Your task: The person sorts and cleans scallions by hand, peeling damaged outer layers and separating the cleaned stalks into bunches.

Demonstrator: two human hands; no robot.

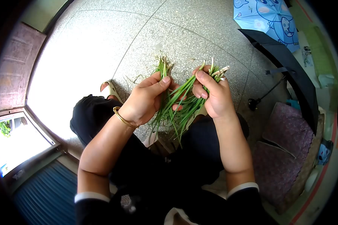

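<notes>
My left hand [148, 97], with a gold bangle [124, 119] on its wrist, is closed around a bunch of thin green chives [163, 67]. Brownish, straw-like ends of this bunch stick up past the thumb. In my right hand [217, 93] is a second bunch of chives [193, 101], pinched between thumb and fingers near the pale stem ends [221, 71]. Its long leaves hang down to the left, across the fingers of my left hand and over my lap. Where the two bunches meet, the leaves overlap and I cannot separate them.
Speckled floor [112, 37] lies ahead, with plant scraps [133, 79] near my light shoe [110, 91]. An open black umbrella [285, 67] and a blue patterned umbrella [268, 20] stand at right, above a purple cushioned seat [278, 150]. A wooden door [18, 67] is at left.
</notes>
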